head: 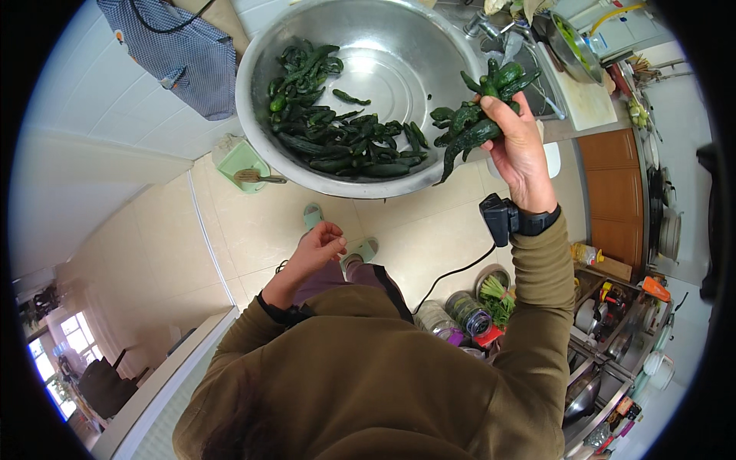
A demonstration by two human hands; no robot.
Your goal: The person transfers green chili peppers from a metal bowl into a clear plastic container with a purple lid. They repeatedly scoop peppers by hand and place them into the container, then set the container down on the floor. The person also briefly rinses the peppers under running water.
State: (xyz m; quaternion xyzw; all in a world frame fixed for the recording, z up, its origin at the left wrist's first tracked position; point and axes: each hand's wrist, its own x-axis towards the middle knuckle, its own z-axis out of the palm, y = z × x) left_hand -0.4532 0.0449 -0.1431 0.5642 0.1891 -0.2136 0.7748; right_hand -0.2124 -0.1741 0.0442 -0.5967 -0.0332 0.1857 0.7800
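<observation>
My right hand (pixel 522 152) grips a bunch of small, wrinkled dark green cucumbers (pixel 474 135) above the right rim of a large metal basin (pixel 397 43). Some of them hang down past its fingers; others stick up beyond the thumb. More small cucumbers (pixel 345 144) lie heaped along the basin's left and near sides, and a single one (pixel 351 98) rests apart on the bare metal bottom. In front of my body, below the basin, my left hand (pixel 319 247) hovers with loosely curled fingers, and nothing shows in it.
Right of the basin are a faucet (pixel 483 26), a sink and a white cutting board (pixel 586 98). A green dustpan (pixel 241 164) with a brush stands on the floor at left. Jars (pixel 468 313) and leafy greens (pixel 497 296) sit low at right. A cable runs from my right wrist device (pixel 499 219).
</observation>
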